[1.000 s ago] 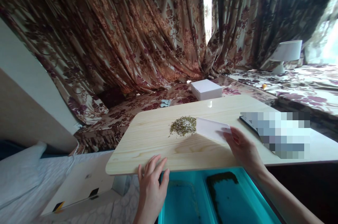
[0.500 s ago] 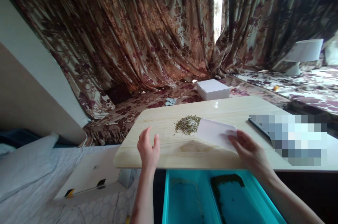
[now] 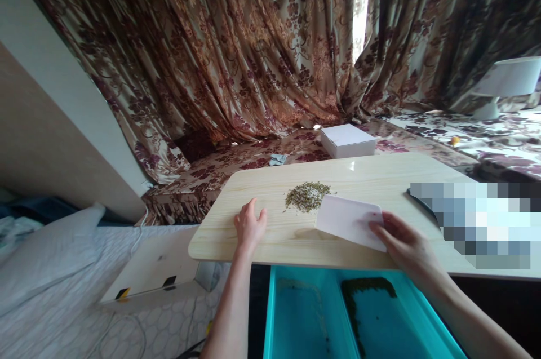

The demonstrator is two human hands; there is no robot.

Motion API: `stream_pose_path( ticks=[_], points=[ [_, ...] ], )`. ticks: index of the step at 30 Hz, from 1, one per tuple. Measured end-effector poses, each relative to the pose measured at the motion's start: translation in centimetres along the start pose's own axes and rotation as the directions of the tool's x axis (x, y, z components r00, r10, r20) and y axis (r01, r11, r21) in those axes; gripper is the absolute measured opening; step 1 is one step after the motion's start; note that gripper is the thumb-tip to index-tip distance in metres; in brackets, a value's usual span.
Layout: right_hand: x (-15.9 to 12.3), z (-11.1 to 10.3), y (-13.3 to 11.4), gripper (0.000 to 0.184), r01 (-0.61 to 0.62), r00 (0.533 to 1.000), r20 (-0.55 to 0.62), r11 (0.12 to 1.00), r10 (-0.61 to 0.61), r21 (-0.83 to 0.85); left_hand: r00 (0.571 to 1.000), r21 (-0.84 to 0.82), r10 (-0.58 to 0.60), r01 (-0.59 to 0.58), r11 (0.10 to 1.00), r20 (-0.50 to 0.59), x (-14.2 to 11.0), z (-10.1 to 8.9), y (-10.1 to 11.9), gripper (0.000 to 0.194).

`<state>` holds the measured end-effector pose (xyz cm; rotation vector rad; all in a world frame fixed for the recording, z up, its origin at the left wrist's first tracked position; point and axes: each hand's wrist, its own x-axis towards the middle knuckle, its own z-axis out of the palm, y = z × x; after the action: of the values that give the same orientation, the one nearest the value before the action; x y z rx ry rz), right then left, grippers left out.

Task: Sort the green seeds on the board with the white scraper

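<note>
My right hand (image 3: 406,240) pinches the right end of a thin white rectangular card (image 3: 349,221), tilted just above the tabletop. Its left edge lies near a heap of mixed green and white grains (image 3: 307,196); whether it touches the table is hard to tell. My left hand (image 3: 250,224) is open at the left side of the table (image 3: 270,243), with nothing in it. Below the table's front edge sits a turquoise two-part bin (image 3: 338,302). Green bits cling along the walls of its right compartment, and pale grains line the left one.
A pixelated area (image 3: 486,224) with a dark edge covers something on the table's right. Behind the table, a white box (image 3: 349,141) and a grey-blue cloth (image 3: 278,159) lie on a patterned cover. A white case (image 3: 156,263) rests on the bed at left.
My left hand has lowered toward the tabletop. The card in my right hand has drawn slightly away from the heap, toward me. The whole view has shifted a little.
</note>
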<state>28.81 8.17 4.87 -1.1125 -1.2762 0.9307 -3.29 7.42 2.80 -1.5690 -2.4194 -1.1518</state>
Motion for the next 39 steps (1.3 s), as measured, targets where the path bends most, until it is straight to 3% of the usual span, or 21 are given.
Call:
stream_pose_path(
  ticks=[8,16,23,28,32,39],
  points=[
    [0.7,0.3,-0.7,0.04,-0.054,0.998,0.021,0.998,0.053,0.02,1.0,0.011,-0.003,0.003,1.0,0.009,0.1,-0.1,0.1,0.039],
    [0.0,1.0,-0.4,0.04,-0.033,0.996,0.088,0.998,0.028,0.052,1.0,0.0,0.004,-0.004,1.0,0.0,0.0,-0.2,0.1,0.039],
    [0.6,-0.2,0.1,0.043,-0.024,1.0,-0.004,1.0,0.024,0.0,1.0,-0.028,-0.005,0.004,1.0,-0.015,0.0,-0.4,0.2,0.038],
    [-1.3,0.5,0.6,0.046,-0.033,0.996,0.089,0.999,0.033,-0.002,1.0,-0.035,-0.005,0.005,0.999,-0.006,-0.1,-0.5,0.1,0.038],
    [-2.4,1.5,-0.5,0.047,-0.035,0.983,0.181,0.999,0.031,0.017,1.0,-0.036,-0.01,0.01,0.999,-0.004,-0.1,-0.5,0.1,0.038],
    [-0.5,1.8,-1.7,0.049,-0.022,0.99,0.143,0.999,0.018,0.027,1.0,-0.041,-0.016,0.016,0.999,-0.006,-0.1,-0.6,0.3,0.038]
  ],
)
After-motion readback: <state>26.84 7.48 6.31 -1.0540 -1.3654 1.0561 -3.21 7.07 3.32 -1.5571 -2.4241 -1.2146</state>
